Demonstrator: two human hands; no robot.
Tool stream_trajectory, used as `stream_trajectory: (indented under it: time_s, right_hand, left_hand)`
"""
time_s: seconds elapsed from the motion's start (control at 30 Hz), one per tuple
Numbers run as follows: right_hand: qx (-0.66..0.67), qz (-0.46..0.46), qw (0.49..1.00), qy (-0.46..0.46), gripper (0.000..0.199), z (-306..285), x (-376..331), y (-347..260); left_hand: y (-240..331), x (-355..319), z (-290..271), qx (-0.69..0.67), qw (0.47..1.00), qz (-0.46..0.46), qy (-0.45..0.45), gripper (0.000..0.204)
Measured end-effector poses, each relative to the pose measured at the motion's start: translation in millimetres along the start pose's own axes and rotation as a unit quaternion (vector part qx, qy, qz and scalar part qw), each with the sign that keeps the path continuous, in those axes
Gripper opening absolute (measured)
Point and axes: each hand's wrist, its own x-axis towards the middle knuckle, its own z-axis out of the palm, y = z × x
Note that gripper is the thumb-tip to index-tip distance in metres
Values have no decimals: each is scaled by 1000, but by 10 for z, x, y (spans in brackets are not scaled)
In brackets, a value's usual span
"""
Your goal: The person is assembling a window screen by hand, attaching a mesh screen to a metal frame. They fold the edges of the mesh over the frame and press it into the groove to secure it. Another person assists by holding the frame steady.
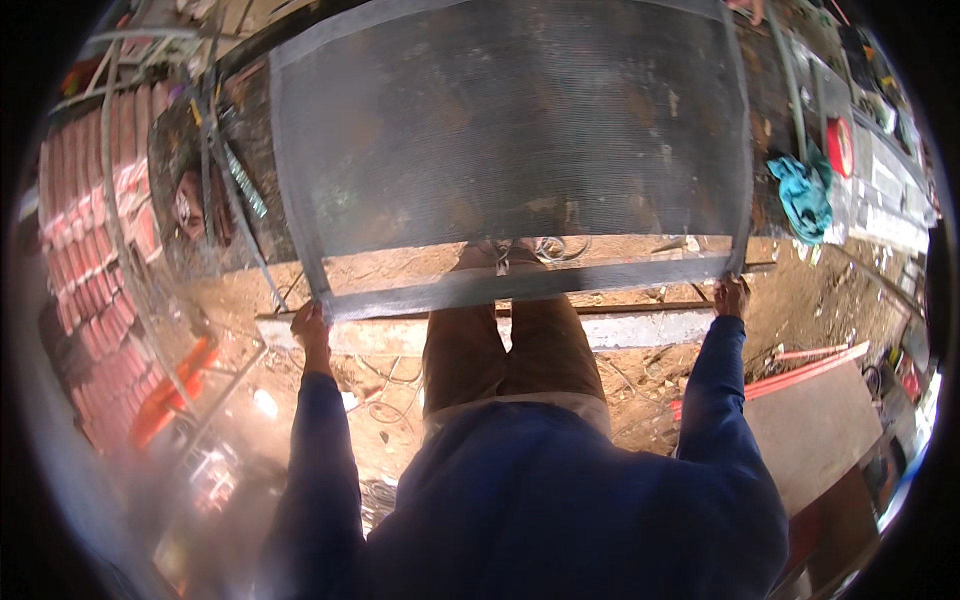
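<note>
A large dark mesh sheet (510,120) with grey border bands spreads over a worn dark work table (190,240). Its near edge hangs past the table toward me, and the ground and my legs show behind the see-through part. My left hand (311,325) is closed on the near left corner of the border. At the near right corner, my right hand (732,297) pinches the same border. The near band (530,285) runs between my two hands, fairly straight and slightly higher on the right. My fingertips are partly hidden.
At the far right edge, part of another person's hand (748,10) shows. A teal cloth (803,200) and a red roll of tape (839,147) lie to the right. Corrugated reddish sheets (95,190) stand at left. Behind my legs are a pale beam (640,330) and a flat board (815,430).
</note>
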Motion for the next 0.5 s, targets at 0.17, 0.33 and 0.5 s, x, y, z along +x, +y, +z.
stream_trajectory:
  time_s: [0.17, 0.33, 0.5]
  right_hand:
    - [-46, 12, 999, -2, 16, -42, 37, -13]
    - [-141, -36, 989, -39, 21, -330, 316, 133]
    - [38, -26, 999, -23, 54, -368, -73, 438]
  left_hand:
    - [-32, -10, 8, 17, 1000, -16, 2, 30]
    - [215, -166, 10, 40, 999, -34, 3, 34]
    - [365, -618, 25, 113, 970, 93, 196, 59]
